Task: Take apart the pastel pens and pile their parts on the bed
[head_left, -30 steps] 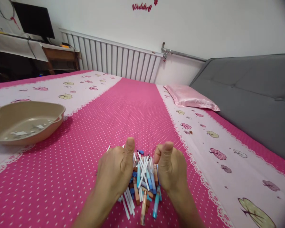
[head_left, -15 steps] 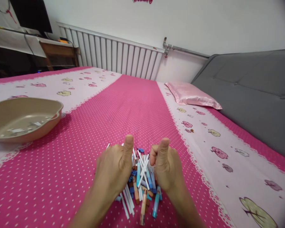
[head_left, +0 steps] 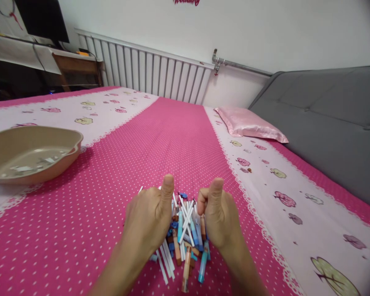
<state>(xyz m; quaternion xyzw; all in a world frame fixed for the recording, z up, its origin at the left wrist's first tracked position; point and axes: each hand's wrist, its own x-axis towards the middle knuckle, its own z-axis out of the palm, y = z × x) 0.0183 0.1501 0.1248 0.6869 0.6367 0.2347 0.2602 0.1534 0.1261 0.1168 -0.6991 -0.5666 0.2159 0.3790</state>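
A heap of thin pens and white sticks (head_left: 185, 230), blue, orange and white, lies on the pink dotted bed sheet (head_left: 160, 139) close to me. My left hand (head_left: 148, 224) presses against the heap's left side, thumb up, with its fingers curled in towards the pens. On the right side my right hand (head_left: 218, 222) does the same, thumb raised and fingers bent round the pens. Both sets of fingers are mostly hidden behind the backs of the hands. Several pens stick out below, between my wrists.
A beige plastic basin (head_left: 72, 150) with small scraps inside sits on the bed at the left. A pink pillow (head_left: 249, 125) lies by the grey padded headboard (head_left: 327, 123) on the right. A white radiator (head_left: 148, 74) and a wooden desk (head_left: 77, 68) stand beyond the bed.
My two hands have drawn slightly closer together around the heap. The view has tilted a little downward; the basin and the pillow stay where they were.
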